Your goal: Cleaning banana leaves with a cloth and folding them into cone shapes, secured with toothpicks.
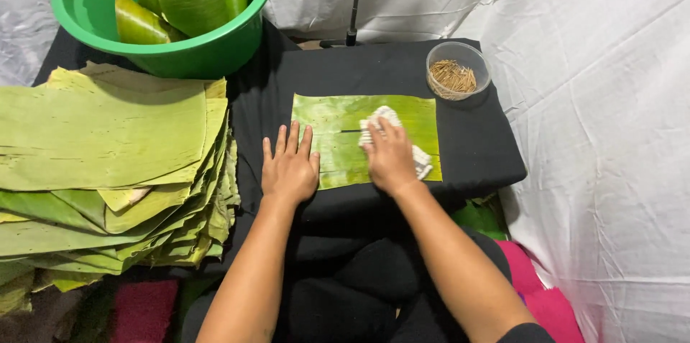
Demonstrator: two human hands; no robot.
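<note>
A rectangular piece of green banana leaf (338,117) lies flat on a black-covered stand (474,142). My left hand (290,165) rests flat on the leaf's left lower corner, fingers spread. My right hand (390,156) presses a white cloth (421,160) onto the right half of the leaf; the cloth shows above and to the right of my fingers.
A thick stack of cut banana leaves (108,156) lies at the left. A green basin (86,5) with rolled leaves stands at the back left. A clear round bowl of wooden picks (456,70) sits at the stand's back right. White sheeting surrounds the stand.
</note>
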